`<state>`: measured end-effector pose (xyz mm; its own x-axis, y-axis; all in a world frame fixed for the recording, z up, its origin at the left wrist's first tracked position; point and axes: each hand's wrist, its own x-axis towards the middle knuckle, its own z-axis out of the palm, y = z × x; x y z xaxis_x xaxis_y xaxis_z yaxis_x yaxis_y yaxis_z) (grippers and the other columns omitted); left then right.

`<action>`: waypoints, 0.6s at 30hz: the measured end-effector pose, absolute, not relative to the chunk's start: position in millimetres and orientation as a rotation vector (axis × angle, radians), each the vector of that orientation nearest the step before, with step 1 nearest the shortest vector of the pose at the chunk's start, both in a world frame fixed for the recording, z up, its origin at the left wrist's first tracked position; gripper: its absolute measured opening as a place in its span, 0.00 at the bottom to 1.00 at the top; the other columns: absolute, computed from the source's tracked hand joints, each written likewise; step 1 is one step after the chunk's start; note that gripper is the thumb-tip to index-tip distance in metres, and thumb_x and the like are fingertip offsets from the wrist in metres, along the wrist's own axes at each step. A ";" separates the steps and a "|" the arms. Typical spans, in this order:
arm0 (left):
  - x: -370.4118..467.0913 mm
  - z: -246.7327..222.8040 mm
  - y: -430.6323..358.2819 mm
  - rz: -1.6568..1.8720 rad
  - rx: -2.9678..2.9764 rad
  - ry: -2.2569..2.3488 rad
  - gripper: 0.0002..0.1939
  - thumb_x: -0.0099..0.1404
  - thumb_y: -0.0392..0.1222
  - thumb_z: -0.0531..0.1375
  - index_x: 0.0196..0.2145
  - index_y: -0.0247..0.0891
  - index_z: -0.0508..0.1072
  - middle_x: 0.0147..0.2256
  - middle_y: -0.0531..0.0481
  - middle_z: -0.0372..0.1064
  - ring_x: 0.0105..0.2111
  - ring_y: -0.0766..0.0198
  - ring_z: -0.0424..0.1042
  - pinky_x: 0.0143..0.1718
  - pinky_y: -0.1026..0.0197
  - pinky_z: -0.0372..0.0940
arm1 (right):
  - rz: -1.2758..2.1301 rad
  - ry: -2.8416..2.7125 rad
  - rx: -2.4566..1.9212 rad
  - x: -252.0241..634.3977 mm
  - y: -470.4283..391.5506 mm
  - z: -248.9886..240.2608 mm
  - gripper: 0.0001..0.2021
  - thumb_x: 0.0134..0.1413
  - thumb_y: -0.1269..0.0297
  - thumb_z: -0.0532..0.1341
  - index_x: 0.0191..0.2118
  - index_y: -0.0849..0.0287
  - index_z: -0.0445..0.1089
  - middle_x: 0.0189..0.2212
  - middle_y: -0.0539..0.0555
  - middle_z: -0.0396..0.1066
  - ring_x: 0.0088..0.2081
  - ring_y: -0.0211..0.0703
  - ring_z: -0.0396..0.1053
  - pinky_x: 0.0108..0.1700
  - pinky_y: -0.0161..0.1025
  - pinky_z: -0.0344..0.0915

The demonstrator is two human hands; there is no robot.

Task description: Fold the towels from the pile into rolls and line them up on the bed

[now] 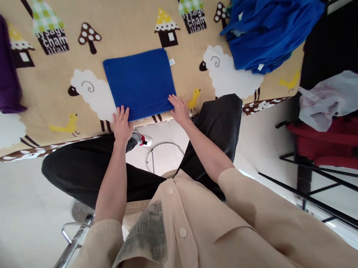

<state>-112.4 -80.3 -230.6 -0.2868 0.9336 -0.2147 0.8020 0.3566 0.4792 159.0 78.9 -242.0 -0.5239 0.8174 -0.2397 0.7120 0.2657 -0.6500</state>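
A blue towel, folded into a flat rectangle, lies near the table's front edge, with a small white label at its right side. My left hand rests on the towel's near left corner, fingers stretched out. At the near right corner, my right hand lies with its fingers extended on the cloth. Neither hand lifts the towel. A crumpled heap of blue towels sits at the table's right end, with white labels showing. Over on the far left is a rolled or folded purple towel.
A printed tablecloth with sheep, houses and mushrooms covers the table. To the right, a red bag and a translucent plastic bag are beside a black metal frame. My knees are against the table's front edge.
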 end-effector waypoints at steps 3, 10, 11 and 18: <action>-99.6 -226.2 -96.8 0.391 1.420 2.326 0.27 0.66 0.31 0.51 0.60 0.34 0.73 0.65 0.32 0.65 0.68 0.42 0.61 0.69 0.36 0.56 | 1.134 -2.281 -1.484 158.9 79.7 -247.5 0.38 0.51 0.84 0.55 0.68 0.58 0.68 0.71 0.56 0.62 0.75 0.47 0.54 0.79 0.59 0.43; -65.9 -233.1 -137.6 -0.291 1.462 1.840 0.21 0.59 0.33 0.60 0.50 0.34 0.80 0.63 0.30 0.68 0.68 0.35 0.61 0.69 0.36 0.55 | 1.165 -2.198 -1.481 157.5 79.3 -255.2 0.38 0.51 0.82 0.54 0.69 0.57 0.67 0.71 0.55 0.63 0.75 0.45 0.53 0.79 0.56 0.41; -65.4 -233.3 -141.0 -0.347 1.398 1.864 0.22 0.56 0.34 0.62 0.49 0.34 0.80 0.63 0.29 0.67 0.68 0.33 0.60 0.69 0.35 0.55 | 1.155 -2.216 -1.473 158.7 79.8 -255.1 0.38 0.51 0.82 0.54 0.70 0.57 0.66 0.71 0.55 0.62 0.75 0.45 0.53 0.79 0.56 0.41; -91.9 -198.0 -108.0 -0.076 1.275 2.234 0.17 0.72 0.45 0.51 0.47 0.39 0.78 0.43 0.32 0.78 0.50 0.38 0.77 0.53 0.40 0.69 | 1.053 -2.343 -1.406 169.1 76.7 -241.1 0.36 0.60 0.79 0.54 0.72 0.52 0.63 0.72 0.52 0.60 0.76 0.47 0.51 0.78 0.61 0.45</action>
<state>-91.9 -108.0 -198.0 -0.3902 0.7767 -0.4944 0.8085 0.5460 0.2197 169.1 76.7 -241.1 -0.5216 0.8356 -0.1725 0.6836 0.2883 -0.6705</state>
